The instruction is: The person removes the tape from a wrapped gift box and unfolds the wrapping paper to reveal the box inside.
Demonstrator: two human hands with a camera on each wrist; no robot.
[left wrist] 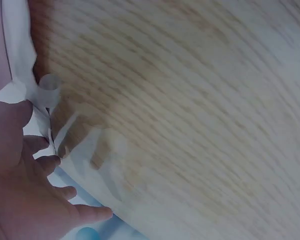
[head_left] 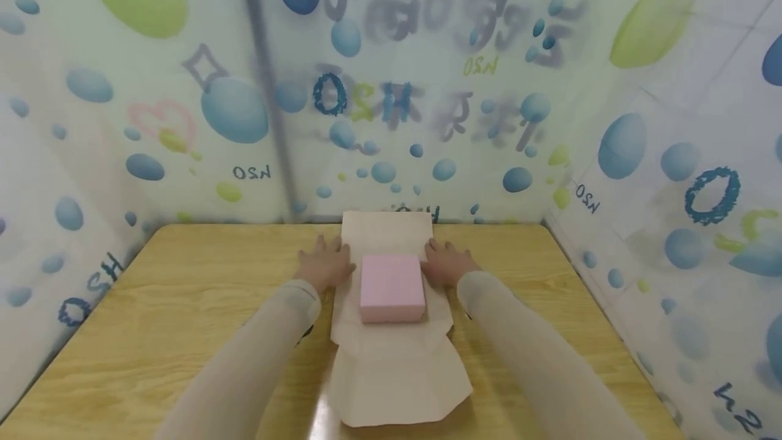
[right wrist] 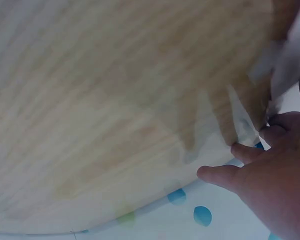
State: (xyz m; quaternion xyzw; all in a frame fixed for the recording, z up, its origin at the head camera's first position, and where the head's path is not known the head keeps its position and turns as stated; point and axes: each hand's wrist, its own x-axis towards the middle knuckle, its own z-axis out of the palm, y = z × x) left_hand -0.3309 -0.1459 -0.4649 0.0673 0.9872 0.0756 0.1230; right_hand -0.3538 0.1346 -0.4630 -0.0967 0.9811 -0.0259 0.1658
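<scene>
A pink box (head_left: 392,288) with a square top rests on an unfolded cream sheet of card (head_left: 397,386), which has creases and angled flaps at its near end. My left hand (head_left: 324,263) is at the sheet's left edge, its thumb and foremost fingers touching the card; in the left wrist view the fingers of the hand (left wrist: 32,185) are spread. Across the box, my right hand (head_left: 450,263) touches the sheet's right edge. The right wrist view shows that hand (right wrist: 275,165) with its outer fingers extended. Some fingertips are hidden by the card's edge.
A wooden table (head_left: 201,304) lies under the sheet and both sleeves. White curtains printed with blue and green spots (head_left: 379,141) rise at the back and both sides. The card's far end reaches the table's back edge, near the curtain.
</scene>
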